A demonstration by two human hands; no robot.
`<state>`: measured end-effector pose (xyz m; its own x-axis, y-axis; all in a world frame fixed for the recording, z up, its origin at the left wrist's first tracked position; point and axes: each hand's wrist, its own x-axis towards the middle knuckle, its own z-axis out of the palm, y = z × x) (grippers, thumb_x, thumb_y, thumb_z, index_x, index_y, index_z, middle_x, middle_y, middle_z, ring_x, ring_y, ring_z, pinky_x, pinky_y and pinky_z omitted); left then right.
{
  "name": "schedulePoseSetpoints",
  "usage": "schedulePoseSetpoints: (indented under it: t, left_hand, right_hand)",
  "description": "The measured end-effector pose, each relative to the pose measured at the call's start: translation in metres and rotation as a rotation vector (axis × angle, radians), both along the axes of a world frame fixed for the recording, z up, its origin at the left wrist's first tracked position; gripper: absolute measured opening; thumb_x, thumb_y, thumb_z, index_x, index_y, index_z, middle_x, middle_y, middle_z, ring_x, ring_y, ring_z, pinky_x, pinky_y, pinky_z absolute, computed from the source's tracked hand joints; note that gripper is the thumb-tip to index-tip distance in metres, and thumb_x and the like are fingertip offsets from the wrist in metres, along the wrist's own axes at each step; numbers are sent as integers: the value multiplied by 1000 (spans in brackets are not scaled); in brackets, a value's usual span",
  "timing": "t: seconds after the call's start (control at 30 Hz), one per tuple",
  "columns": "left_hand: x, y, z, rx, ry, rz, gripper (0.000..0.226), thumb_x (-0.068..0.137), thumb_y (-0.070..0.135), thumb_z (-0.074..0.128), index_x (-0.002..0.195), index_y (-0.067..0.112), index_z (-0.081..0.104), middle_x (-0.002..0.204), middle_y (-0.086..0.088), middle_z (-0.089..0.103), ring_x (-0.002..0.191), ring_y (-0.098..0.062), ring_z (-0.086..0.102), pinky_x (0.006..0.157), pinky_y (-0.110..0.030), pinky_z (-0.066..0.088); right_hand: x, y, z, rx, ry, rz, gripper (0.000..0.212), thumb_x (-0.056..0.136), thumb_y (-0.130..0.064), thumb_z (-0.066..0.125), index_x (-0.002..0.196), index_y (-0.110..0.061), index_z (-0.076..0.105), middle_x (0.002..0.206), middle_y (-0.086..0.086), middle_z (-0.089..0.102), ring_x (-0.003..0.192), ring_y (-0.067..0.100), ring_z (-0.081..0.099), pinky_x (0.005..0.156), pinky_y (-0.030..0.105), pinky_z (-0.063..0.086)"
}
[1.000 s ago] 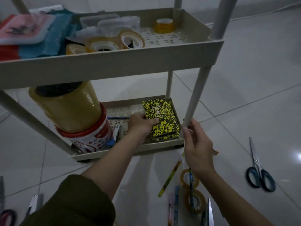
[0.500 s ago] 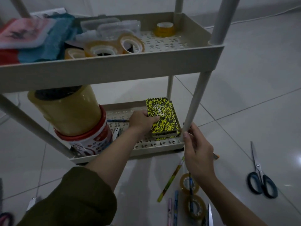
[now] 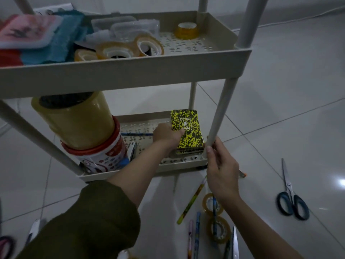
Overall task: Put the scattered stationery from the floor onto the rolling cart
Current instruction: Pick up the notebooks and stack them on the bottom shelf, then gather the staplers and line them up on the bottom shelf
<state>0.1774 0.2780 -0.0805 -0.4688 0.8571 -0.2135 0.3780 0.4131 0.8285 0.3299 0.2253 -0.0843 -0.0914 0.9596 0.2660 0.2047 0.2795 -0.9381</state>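
Notebooks, stacked at the lower shelf's three o'clock end, are being squared by the left hand pressing flat-fingered, nothing clasped, while the right hand's grip is curling round the cart post, best kept steadying.

Lower shelf of the cart is reached from the front only. Left of its middle it's blocked by the big tape roll stacked on a tub; right end is taken by the yellow notebooks. Bare perforated strip is left between.
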Motion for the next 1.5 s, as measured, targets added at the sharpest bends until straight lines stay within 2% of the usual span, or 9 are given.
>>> schedulePoseSetpoints:
  t: [0.17, 0.33, 0.47, 0.57, 0.7, 1.07, 1.17, 1.33, 1.5]
  left_hand:
    - [12, -10, -1, -3, -4, 5, 51, 75, 49, 60, 110, 11, 59, 116, -16, 58, 107, -31, 57, 92, -39, 46]
    - [6, -40, -2, -34, 287, -407, 112, 62, 48, 69, 148, 27, 0, 156, -2, 6, 143, -26, 12, 116, -45, 21]
    - [1, -30, 17, -91, 522, -686, 95, 79, 36, 66, 147, 36, -1, 157, 4, -16, 145, -26, -11, 118, -47, 12]
    - [-1, -23, 27, -80, 697, -789, 71, 86, 33, 59, 146, 30, 21, 159, 4, -2, 145, -25, -11, 115, -53, 19]
    - [-9, -20, 15, -16, 764, -812, 72, 82, 31, 67, 144, 27, 30, 157, 1, 15, 146, -24, 2, 114, -49, 24]
    - [-2, -23, 13, 0, 704, -738, 63, 85, 23, 64, 141, 28, 36, 155, 5, 22, 145, -19, 13, 115, -37, 22]
    - [5, -30, 18, 102, 618, -634, 60, 82, 23, 67, 137, 21, 43, 147, -2, 39, 136, -20, 33, 110, -34, 31]
    - [21, -76, 7, 419, 443, -340, 29, 82, 14, 60, 111, 12, 66, 109, -8, 65, 103, -22, 57, 90, -28, 41]
    - [22, -112, -4, 448, 367, -368, 23, 80, 10, 57, 101, 13, 68, 96, 1, 63, 90, -11, 56, 81, -16, 41]
  right_hand:
    - [7, 2, 6, -20, -39, 50, 41, 94, -13, 50, 91, -53, 53, 79, -25, 65, 83, -3, 60, 75, 17, 47]
    - [8, 5, 4, -25, -35, 75, 30, 94, -13, 49, 101, -40, 59, 87, -20, 63, 86, 1, 61, 78, 20, 50]
    - [7, 3, 5, -36, -16, 65, 32, 94, -13, 48, 95, -44, 55, 85, -11, 66, 81, 0, 59, 75, 23, 49]
    - [9, 4, 6, -45, -14, 74, 26, 95, -14, 48, 96, -37, 58, 89, 6, 67, 83, 17, 60, 75, 31, 50]
    - [10, 5, 3, -53, -32, 77, 17, 94, -12, 48, 101, -16, 63, 88, 16, 65, 83, 27, 59, 73, 36, 48]
    - [11, 5, 3, -18, -60, 75, 21, 94, -12, 49, 109, -16, 63, 88, 11, 66, 81, 19, 58, 69, 24, 49]
    - [23, 9, -6, 15, -259, 57, 31, 92, -14, 53, 122, -16, 59, 105, -6, 60, 97, 5, 54, 79, 6, 41]
    - [62, 13, -38, -31, -745, 55, 38, 86, -8, 56, 124, -7, 55, 120, 12, 58, 112, 28, 49, 92, 31, 38]
    - [69, 8, -40, -135, -950, 11, 32, 85, -9, 53, 118, -11, 54, 111, 16, 60, 101, 34, 52, 82, 39, 43]
